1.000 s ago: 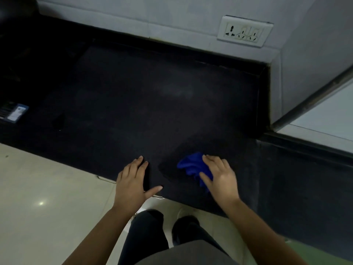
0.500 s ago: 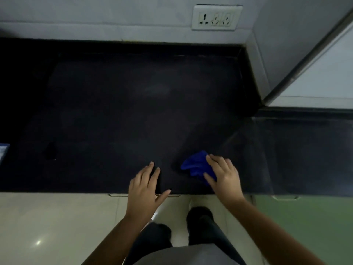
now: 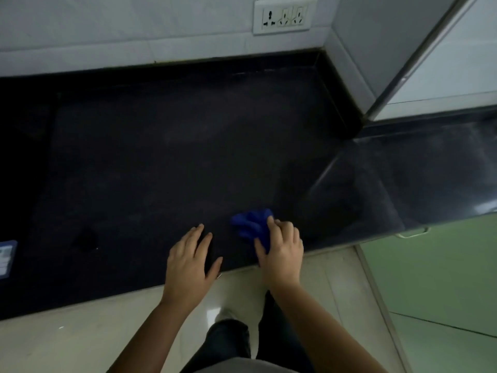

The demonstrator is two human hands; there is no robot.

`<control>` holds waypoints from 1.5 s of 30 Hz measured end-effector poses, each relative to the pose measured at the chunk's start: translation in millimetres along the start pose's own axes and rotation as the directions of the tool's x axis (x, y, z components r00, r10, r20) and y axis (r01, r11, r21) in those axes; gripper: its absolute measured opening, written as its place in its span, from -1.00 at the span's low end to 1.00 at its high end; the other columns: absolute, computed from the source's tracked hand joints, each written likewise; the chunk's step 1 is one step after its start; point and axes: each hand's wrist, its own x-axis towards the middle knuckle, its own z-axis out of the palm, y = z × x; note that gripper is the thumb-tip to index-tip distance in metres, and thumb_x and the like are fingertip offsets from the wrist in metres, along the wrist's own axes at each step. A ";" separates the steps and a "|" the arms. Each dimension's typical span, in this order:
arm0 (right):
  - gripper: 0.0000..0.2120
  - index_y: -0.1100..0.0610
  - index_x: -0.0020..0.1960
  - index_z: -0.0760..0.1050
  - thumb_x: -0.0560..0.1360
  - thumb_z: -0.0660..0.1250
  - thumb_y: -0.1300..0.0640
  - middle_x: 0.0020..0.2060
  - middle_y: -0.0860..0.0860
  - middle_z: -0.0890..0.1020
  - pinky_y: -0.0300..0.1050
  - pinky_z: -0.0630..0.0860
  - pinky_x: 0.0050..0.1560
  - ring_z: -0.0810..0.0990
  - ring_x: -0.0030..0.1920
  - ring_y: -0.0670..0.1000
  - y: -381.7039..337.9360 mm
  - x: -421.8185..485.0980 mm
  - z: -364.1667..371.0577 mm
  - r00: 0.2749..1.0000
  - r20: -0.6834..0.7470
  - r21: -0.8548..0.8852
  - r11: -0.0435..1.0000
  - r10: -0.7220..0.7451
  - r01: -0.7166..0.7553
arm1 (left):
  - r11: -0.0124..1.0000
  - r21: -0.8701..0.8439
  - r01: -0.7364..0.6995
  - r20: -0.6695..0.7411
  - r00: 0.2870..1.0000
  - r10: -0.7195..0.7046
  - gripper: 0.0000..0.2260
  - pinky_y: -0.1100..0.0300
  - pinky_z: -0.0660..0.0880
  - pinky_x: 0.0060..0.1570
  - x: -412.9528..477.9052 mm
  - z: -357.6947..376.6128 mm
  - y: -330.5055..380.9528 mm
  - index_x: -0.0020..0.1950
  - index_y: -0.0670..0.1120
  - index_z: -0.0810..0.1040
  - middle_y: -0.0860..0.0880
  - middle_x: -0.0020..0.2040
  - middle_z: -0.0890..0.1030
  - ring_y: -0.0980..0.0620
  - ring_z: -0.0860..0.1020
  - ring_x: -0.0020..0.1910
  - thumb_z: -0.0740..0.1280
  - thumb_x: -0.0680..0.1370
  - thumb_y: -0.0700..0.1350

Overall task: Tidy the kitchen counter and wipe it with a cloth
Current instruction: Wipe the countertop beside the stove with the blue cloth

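A crumpled blue cloth (image 3: pixel 251 226) lies on the black stone counter (image 3: pixel 166 157) near its front edge. My right hand (image 3: pixel 282 250) presses down on the cloth's right part, with fingers curled over it and the thumb against its underside. My left hand (image 3: pixel 189 261) rests flat on the counter just left of the cloth, fingers spread, holding nothing. The two hands are about a hand's width apart.
A small blue-and-white card or packet (image 3: pixel 6 257) lies at the counter's far left edge. A white socket plate (image 3: pixel 285 14) sits on the tiled back wall. A wall corner with a metal frame (image 3: pixel 398 84) juts in at the right. A green cabinet front (image 3: pixel 430 278) with a handle is below.
The view has swung right, so the counter's right section and green cabinet show more. My right hand with the cloth has curled tighter; both hands stay near the front edge.
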 end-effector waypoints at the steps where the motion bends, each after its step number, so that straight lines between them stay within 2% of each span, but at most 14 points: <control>1: -0.58 0.21 0.09 0.55 0.30 0.39 0.02 -0.14 0.14 0.62 -0.07 0.55 -0.28 0.61 -0.20 0.14 1.4 1.6 -2.5 0.997 0.022 -0.021 0.997 -0.077 0.077 | 1.000 -0.005 -0.004 0.001 1.000 0.004 -0.47 -0.08 0.48 0.08 -1.0 0.7 -1.1 0.18 -0.16 0.52 -0.18 0.27 0.51 -0.07 0.36 0.25 0.00 0.55 0.20; 4: -0.57 0.23 0.10 0.53 0.31 0.31 0.02 -0.15 0.19 0.61 -0.04 0.55 -0.30 0.61 -0.20 0.22 41.5 18.7 -14.8 0.994 0.038 -0.080 0.991 -0.102 0.105 | 1.000 -0.009 0.004 -0.008 1.000 -0.005 -0.54 -0.07 0.48 0.06 -0.3 2.4 -1.6 0.17 -0.15 0.53 -0.16 0.26 0.52 -0.08 0.40 0.23 0.15 0.46 0.13; 8: -0.53 0.31 0.22 0.46 0.36 0.43 0.21 -0.03 0.32 0.53 0.15 0.48 -0.07 0.51 0.00 0.35 81.9 37.1 -35.6 0.942 -0.090 -0.038 0.944 0.323 -0.327 | 1.000 0.000 -0.020 -0.014 1.000 0.020 -0.55 -0.06 0.50 0.04 -0.6 0.1 -5.4 0.17 -0.13 0.53 -0.14 0.25 0.54 -0.10 0.48 0.20 0.14 0.46 0.13; 10: -0.54 0.33 0.23 0.45 0.38 0.40 0.19 0.00 0.34 0.52 0.16 0.46 -0.04 0.49 0.01 0.36 69.7 33.8 -29.3 0.901 -0.133 -0.041 0.906 0.414 -0.422 | 1.000 -0.001 -0.031 -0.028 0.999 0.031 -0.56 -0.06 0.50 0.04 0.0 -0.6 -7.4 0.17 -0.12 0.53 -0.14 0.24 0.54 -0.08 0.46 0.20 0.14 0.46 0.12; 15: -0.52 0.26 0.12 0.53 0.23 0.40 0.10 -0.13 0.22 0.59 0.00 0.54 -0.23 0.59 -0.18 0.23 -0.2 -7.9 0.7 0.991 -0.058 0.007 0.993 0.117 -0.117 | 0.999 -0.009 -0.045 -0.002 0.999 0.045 -0.56 -0.05 0.50 0.05 -0.8 -0.2 -9.5 0.18 -0.12 0.52 -0.14 0.25 0.53 -0.10 0.50 0.19 0.15 0.46 0.11; 19: -0.54 0.24 0.12 0.54 0.33 0.28 -0.01 -0.13 0.19 0.61 -0.01 0.55 -0.27 0.61 -0.18 0.21 32.7 7.6 -12.7 0.989 0.062 -0.067 0.988 -0.137 0.141 | 0.999 -0.018 -0.036 0.013 0.999 0.036 -0.54 -0.05 0.50 0.05 -2.1 -0.3 -9.2 0.19 -0.13 0.52 -0.15 0.25 0.53 -0.13 0.51 0.19 0.06 0.53 0.15; 22: -0.54 0.28 0.19 0.49 0.39 0.30 0.03 -0.04 0.28 0.56 0.08 0.52 -0.18 0.55 -0.04 0.31 69.6 44.0 -32.6 0.996 -0.014 -0.117 0.989 0.091 -0.092 | 0.999 -0.029 -0.022 0.031 0.999 0.023 -0.42 -0.05 0.50 0.06 -0.9 -2.7 -7.8 0.19 -0.12 0.52 -0.14 0.26 0.53 -0.09 0.46 0.22 -0.13 0.56 0.20; 25: -0.52 0.26 0.30 0.39 0.44 0.35 0.10 0.13 0.29 0.47 0.12 0.43 0.04 0.43 0.13 0.30 67.7 65.6 -33.0 0.932 -0.039 -0.075 0.929 0.361 -0.363 | 0.999 -0.046 -0.015 0.017 1.000 0.016 -0.48 -0.07 0.49 0.09 -1.4 -1.6 -5.6 0.19 -0.12 0.51 -0.14 0.28 0.51 -0.08 0.42 0.25 -0.04 0.56 0.18; 29: -0.53 0.24 0.15 0.52 0.28 0.41 0.08 -0.10 0.25 0.58 0.05 0.55 -0.22 0.58 -0.13 0.28 10.3 32.5 -1.5 0.999 0.046 -0.009 1.000 0.001 0.000 | 0.996 -0.085 0.031 -0.003 1.000 -0.031 -0.56 -0.07 0.44 0.16 -4.9 2.1 -2.4 0.22 -0.13 0.49 -0.15 0.32 0.48 -0.04 0.33 0.30 0.11 0.49 0.10; 33: -0.56 0.23 0.08 0.55 0.29 0.34 0.01 -0.17 0.19 0.61 -0.02 0.59 -0.32 0.61 -0.23 0.20 11.7 46.0 5.4 0.941 0.136 0.004 0.950 -0.309 0.311 | 0.993 -0.104 0.052 -0.002 0.999 -0.052 -0.46 -0.08 0.42 0.17 -5.8 1.1 0.1 0.23 -0.13 0.47 -0.15 0.32 0.47 -0.02 0.30 0.30 -0.09 0.57 0.18; 37: -0.56 0.23 0.23 0.47 0.39 0.36 0.10 0.04 0.27 0.53 0.10 0.51 -0.08 0.52 0.02 0.30 65.1 134.4 -5.0 0.998 0.066 -0.047 0.999 -0.023 0.026 | 0.992 -0.085 0.093 0.026 0.996 -0.091 -0.46 -0.10 0.43 0.18 -5.1 0.8 3.6 0.25 -0.10 0.43 -0.13 0.32 0.48 0.00 0.29 0.30 -0.15 0.57 0.19; 41: -0.53 0.20 0.31 0.40 0.43 0.35 0.11 0.21 0.23 0.44 0.10 0.39 0.18 0.42 0.21 0.24 64.5 173.6 -6.0 0.958 0.034 0.027 0.958 0.286 -0.287 | 0.985 -0.066 0.156 0.028 0.988 -0.155 -0.51 -0.13 0.43 0.18 -5.5 1.8 11.5 0.25 -0.10 0.43 -0.14 0.32 0.48 -0.01 0.30 0.29 -0.06 0.57 0.18; 43: -0.55 0.22 0.24 0.47 0.38 0.39 0.12 0.13 0.27 0.50 0.08 0.45 0.10 0.47 0.13 0.29 39.8 151.2 5.8 0.981 0.047 0.077 0.978 0.189 -0.193 | 0.982 -0.048 0.180 0.024 0.983 -0.179 -0.49 -0.13 0.44 0.16 -0.1 0.3 15.7 0.23 -0.10 0.47 -0.13 0.31 0.49 -0.02 0.29 0.30 -0.07 0.57 0.18; 45: -0.57 0.25 0.13 0.54 0.30 0.41 0.10 -0.05 0.26 0.58 0.06 0.55 -0.11 0.57 -0.07 0.29 14.3 114.0 17.1 0.992 0.083 0.130 0.988 -0.092 0.080 | 0.979 -0.035 0.202 0.032 0.979 -0.201 -0.44 -0.11 0.44 0.15 10.5 -2.3 17.5 0.21 -0.09 0.51 -0.12 0.30 0.50 -0.02 0.30 0.30 -0.13 0.57 0.19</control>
